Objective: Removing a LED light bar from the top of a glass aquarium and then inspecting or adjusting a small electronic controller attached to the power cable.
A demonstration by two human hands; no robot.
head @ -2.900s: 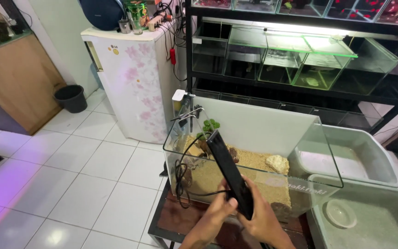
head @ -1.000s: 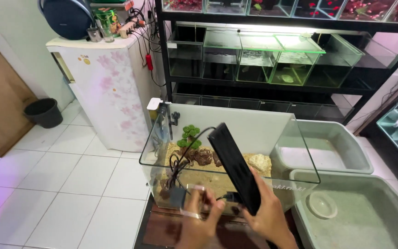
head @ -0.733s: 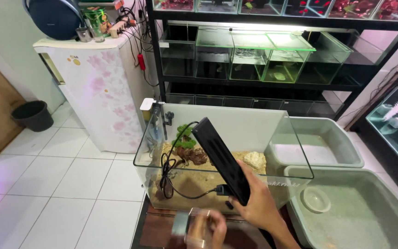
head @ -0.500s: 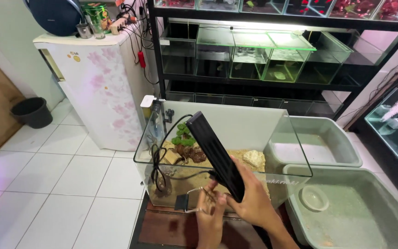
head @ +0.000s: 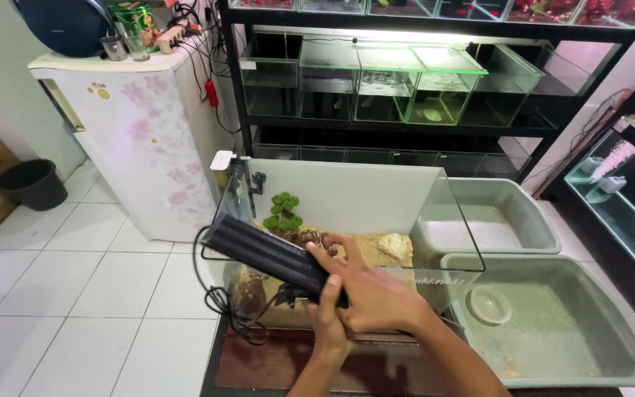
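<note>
Black and ribbed, the flat aquarium lamp (head: pixel 270 257) lies across my hands over the front left corner of the glass tank (head: pixel 446 220). My right hand (head: pixel 376 290) wraps its near end from above, fingers closed around it; my left hand (head: pixel 328 323) presses up from below, thumb on the bar. Its black cord (head: pixel 218 305) dangles down the outside of the front pane. Inside, sand, a pale rock (head: pixel 395 246) and a small green plant (head: pixel 282 211) are already set. I judge the lamp not yet seated on the rim.
</note>
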